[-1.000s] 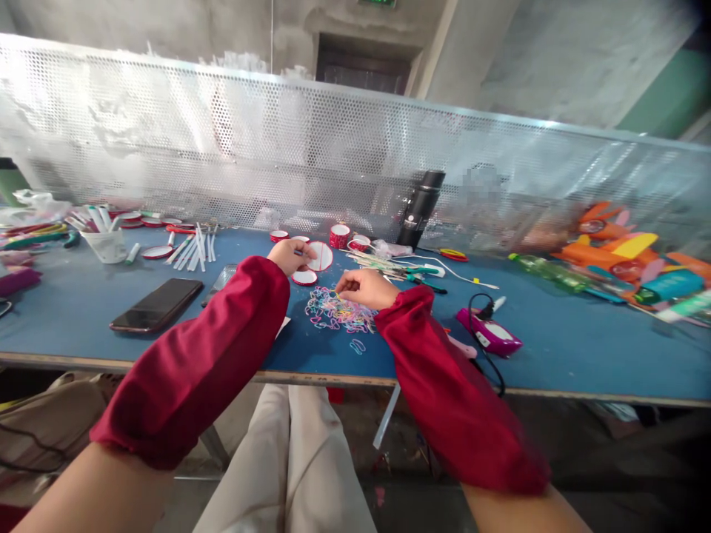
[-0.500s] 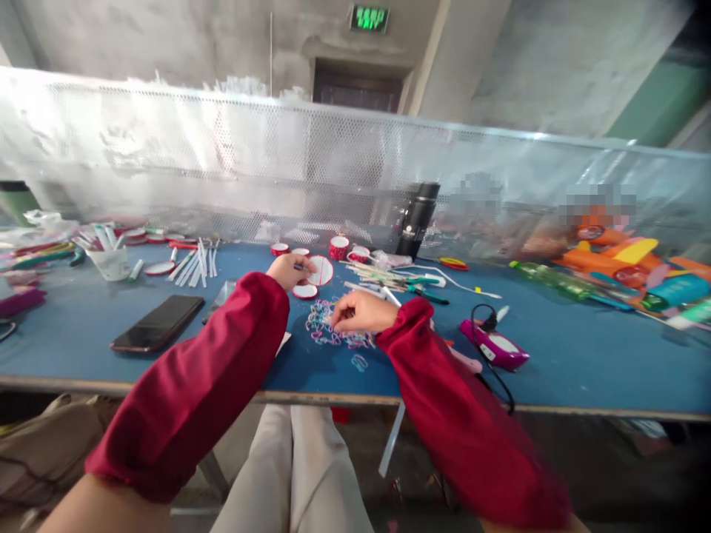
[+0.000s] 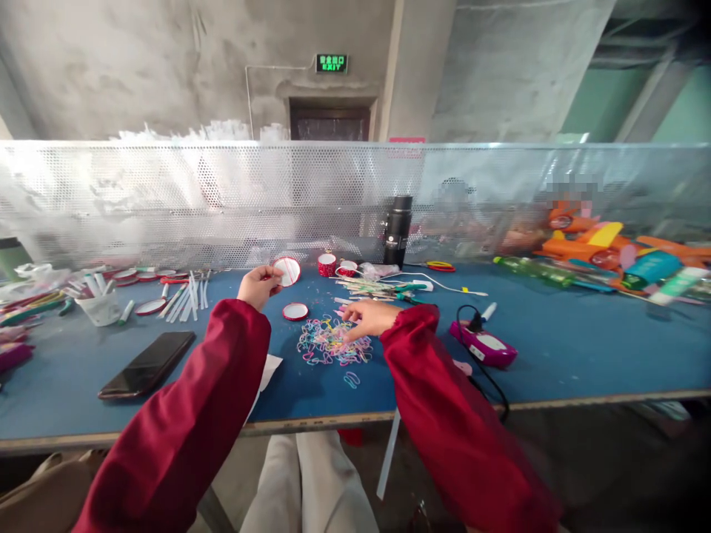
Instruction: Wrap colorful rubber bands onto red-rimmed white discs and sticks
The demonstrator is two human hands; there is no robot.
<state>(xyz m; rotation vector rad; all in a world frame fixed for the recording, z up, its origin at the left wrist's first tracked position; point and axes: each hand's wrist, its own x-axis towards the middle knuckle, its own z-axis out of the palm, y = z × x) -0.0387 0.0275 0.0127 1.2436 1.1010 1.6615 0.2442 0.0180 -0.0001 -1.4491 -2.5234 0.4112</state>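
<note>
- Red-rimmed round disc [image 3: 286,271] pinched in left hand [image 3: 257,286], raised above blue table [image 3: 555,348].
- Right hand [image 3: 367,318]: fingers spread, tips on pile of coloured loops [image 3: 327,348] at table centre.
- 2nd disc [image 3: 295,312] flat betw. hands; phone [image 3: 147,364] left.

I see a factory workshop: bare concrete walls, an exit sign [image 3: 331,64], a perforated metal screen [image 3: 167,200] along the blue table [image 3: 583,348].

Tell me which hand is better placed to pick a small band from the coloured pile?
The right hand, probably: its fingertips already rest on the pile of bands. The left hand is raised, holding a red-rimmed disc.
</note>
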